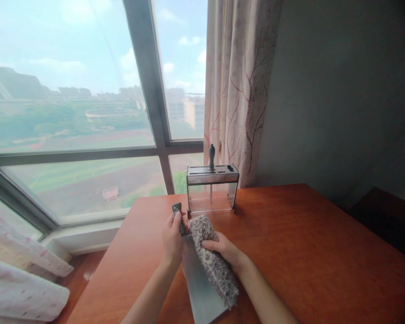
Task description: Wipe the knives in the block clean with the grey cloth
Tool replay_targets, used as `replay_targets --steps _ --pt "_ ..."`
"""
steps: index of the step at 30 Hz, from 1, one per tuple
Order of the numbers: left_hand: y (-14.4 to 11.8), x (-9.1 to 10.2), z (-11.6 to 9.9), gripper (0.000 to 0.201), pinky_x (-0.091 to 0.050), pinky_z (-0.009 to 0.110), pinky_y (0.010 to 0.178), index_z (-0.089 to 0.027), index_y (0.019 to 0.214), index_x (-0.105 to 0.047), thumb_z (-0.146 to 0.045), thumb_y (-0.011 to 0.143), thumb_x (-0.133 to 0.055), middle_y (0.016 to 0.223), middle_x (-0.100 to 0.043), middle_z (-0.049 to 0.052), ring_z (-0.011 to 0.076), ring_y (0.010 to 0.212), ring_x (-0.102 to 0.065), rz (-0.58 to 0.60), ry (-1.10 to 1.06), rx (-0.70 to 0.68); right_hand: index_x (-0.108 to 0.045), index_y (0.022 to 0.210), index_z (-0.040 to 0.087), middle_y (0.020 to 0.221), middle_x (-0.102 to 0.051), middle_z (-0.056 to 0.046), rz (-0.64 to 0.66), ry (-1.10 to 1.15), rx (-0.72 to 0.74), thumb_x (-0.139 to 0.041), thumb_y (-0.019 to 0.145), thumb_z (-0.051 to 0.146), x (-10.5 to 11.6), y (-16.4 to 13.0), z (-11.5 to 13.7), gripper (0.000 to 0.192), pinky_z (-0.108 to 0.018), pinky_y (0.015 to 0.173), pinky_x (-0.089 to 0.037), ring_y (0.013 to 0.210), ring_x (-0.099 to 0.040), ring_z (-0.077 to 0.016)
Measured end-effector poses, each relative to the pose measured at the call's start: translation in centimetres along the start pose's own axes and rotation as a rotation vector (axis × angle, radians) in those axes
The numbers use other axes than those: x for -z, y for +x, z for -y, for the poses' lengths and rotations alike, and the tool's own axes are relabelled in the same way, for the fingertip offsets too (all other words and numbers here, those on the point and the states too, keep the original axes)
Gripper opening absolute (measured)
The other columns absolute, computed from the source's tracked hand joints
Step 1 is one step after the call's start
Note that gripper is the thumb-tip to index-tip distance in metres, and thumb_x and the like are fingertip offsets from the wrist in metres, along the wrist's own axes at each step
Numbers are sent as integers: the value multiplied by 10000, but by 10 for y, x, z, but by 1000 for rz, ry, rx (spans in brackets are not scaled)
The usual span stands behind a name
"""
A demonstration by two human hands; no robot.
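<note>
My left hand (173,236) is closed around the dark handle of a cleaver (202,279), with the thumb on top and the handle's end pointing away from me. Its broad grey blade reaches back toward me over the table. A fluffy grey cloth (218,267), long and thick like a pad, lies slantwise over the right side of the blade. My right hand (226,249) grips this cloth from the right, thumb across its top. The cloth covers part of the blade, and the right fingers are mostly hidden beneath it.
On the brown wooden table (290,252), beyond my hands, stands a knife block (213,177) with clear sides and a metal top. A sharpening steel (212,157) with a grey handle is upright in it. Behind are a window (70,99) and a curtain (239,90).
</note>
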State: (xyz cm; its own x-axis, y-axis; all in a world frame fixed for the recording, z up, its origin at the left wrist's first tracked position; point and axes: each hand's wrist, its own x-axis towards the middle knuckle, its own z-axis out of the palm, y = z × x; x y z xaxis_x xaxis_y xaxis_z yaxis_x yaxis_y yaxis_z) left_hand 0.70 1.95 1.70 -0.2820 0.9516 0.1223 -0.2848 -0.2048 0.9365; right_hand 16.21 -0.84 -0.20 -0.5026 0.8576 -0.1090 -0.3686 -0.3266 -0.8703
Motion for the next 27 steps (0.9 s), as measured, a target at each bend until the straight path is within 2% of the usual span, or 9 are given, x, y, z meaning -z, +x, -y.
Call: replay_targets --steps 14,16,22,27 --pt "3 3 1 306 -370 216 491 -154 827 -595 -457 780 -600 549 -508 -36 101 491 -460 17 -14 2 -659 1039 138 854 -684 -49 6 -14 -22 -790 621 367 2 2 -3 494 -301 741 -440 742 -612 -177" --pt "8 8 -3 308 -359 209 484 -151 850 -599 -450 776 -606 559 -516 -34 96 496 -460 -12 -22 -5 -658 1040 137 874 -683 -51 37 -9 -37 -797 612 361 4 3 -6 503 -296 738 -442 752 -613 -175" --pt "30 31 -14 278 -346 198 476 -143 849 -599 -410 774 -589 548 -515 -40 85 488 -452 -226 -76 -74 -665 1022 124 905 -681 -59 194 -47 -116 -802 609 337 6 1 -8 484 -327 821 -442 832 -621 -197" --pt "30 33 -12 289 -347 201 459 -147 858 -592 -418 757 -600 559 -515 -39 91 485 -461 -223 -60 -21 -666 1035 136 934 -685 -49 240 -73 -162 -814 584 287 7 -3 -3 498 -301 812 -439 845 -618 -188"
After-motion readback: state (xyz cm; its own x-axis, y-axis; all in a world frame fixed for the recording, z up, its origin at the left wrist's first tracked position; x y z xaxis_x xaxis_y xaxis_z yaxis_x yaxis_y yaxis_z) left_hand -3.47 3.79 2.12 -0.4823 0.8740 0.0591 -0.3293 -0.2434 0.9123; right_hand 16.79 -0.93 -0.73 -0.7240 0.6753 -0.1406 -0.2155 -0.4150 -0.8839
